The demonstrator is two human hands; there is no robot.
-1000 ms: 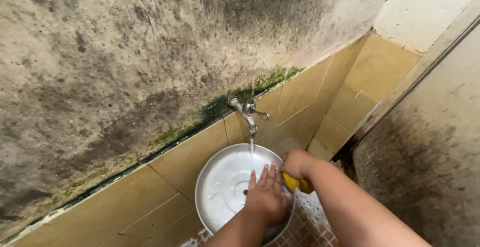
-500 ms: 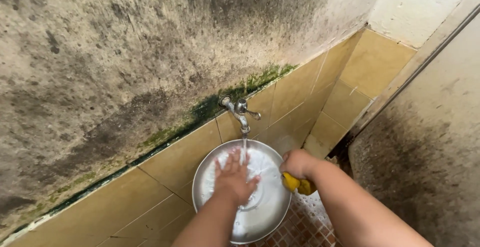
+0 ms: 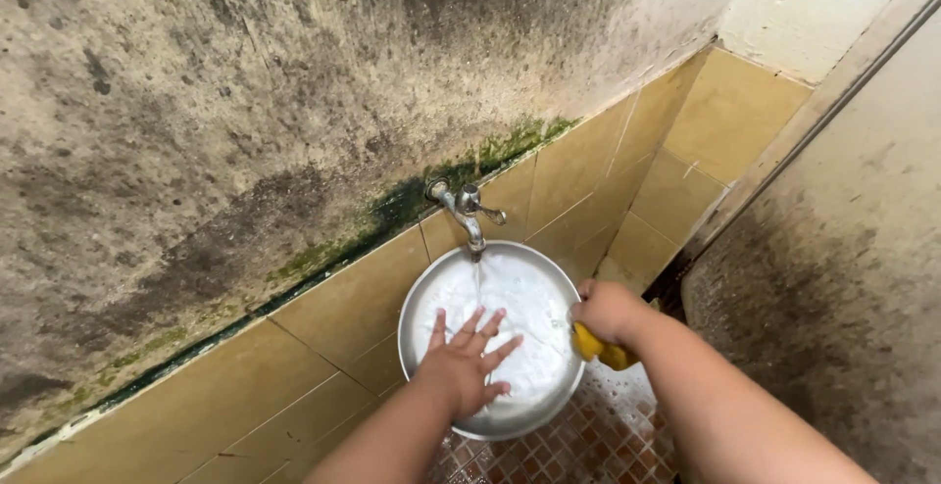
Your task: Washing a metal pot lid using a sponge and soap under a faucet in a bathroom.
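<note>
Pan (image 3: 534, 288): round, metal, tilted up under the tap (image 3: 467, 207), rim just beside the tiled wall (image 3: 333, 313); thin stream of water falling onto its wet white inside.
Left hand (image 3: 463, 366): flat on the pan's inside, lower left of centre, palm down.
Left fingers (image 3: 487, 325): spread wide apart, tips pointing toward the tap, pressed on the wet surface, gripping nothing.
Right hand (image 3: 610, 310): at the pan's right rim, closed around a yellow sponge (image 3: 600, 350).
Right fingers: curled tight on sponge and rim edge; exact hold on rim hidden.
Floor (image 3: 588, 445): small reddish tiles, below the pan.
</note>
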